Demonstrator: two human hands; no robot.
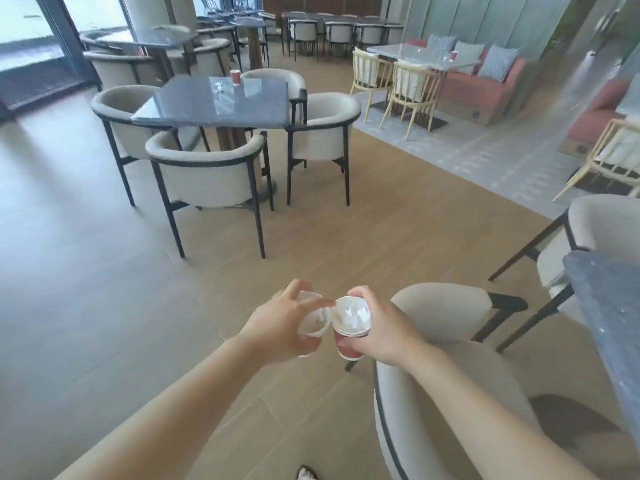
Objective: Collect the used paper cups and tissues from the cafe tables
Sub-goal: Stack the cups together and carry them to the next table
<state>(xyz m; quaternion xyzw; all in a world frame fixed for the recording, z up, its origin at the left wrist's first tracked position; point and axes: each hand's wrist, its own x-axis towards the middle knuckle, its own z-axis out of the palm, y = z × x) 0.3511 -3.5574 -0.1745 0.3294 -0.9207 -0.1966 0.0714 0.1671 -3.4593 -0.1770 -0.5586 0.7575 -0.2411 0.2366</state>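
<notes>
Left hand wraps round the left cup, thumb and fingers over its rim, with the cup tipped toward the other one. Right hand grips the right cup, which is red, upright and has crumpled tissue stuffed in it. The cup rims touch or nearly touch. There's white inside the left cup too, but it's too blurred to say if it's tissue. Both cups are held above the wood floor, just left of a beige chair. A near table shows at the right edge. Mid-room, a dark table ringed by beige chairs carries a third cup near its far edge, and a loose tissue just beside it. Far right, a light table by the sofa has a fourth cup.
</notes>
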